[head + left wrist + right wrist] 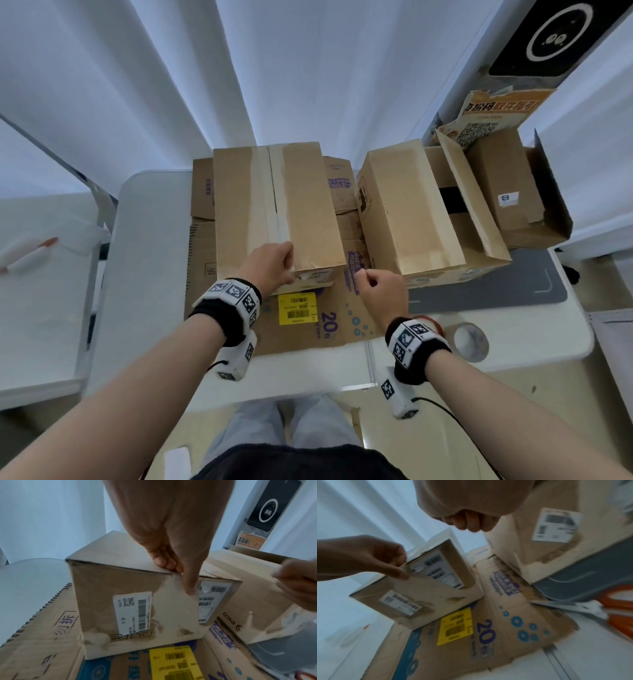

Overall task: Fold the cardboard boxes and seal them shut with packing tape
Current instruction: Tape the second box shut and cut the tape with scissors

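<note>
A closed cardboard box (301, 205) stands on flattened cardboard (335, 329) mid-table. A pale tape strip (274, 192) runs along its top seam and down its near face (171, 604). My left hand (274, 263) grips the box's near top edge, fingers curled on top and thumb (189, 586) pressing the tape on the front face. My right hand (380, 291) hovers as a fist just right of the box, apart from it; in the right wrist view its curled fingers (465, 522) show nothing held. The tape roll (471, 341) lies near the table's front right.
A second box (411, 212) with raised flaps stands to the right on a grey mat (496, 287), with more open boxes (507, 192) behind it. Orange-handled scissors (614, 614) lie by the mat. A yellow label (297, 308) marks the flat cardboard. The white table (154, 240) borders another surface on the left.
</note>
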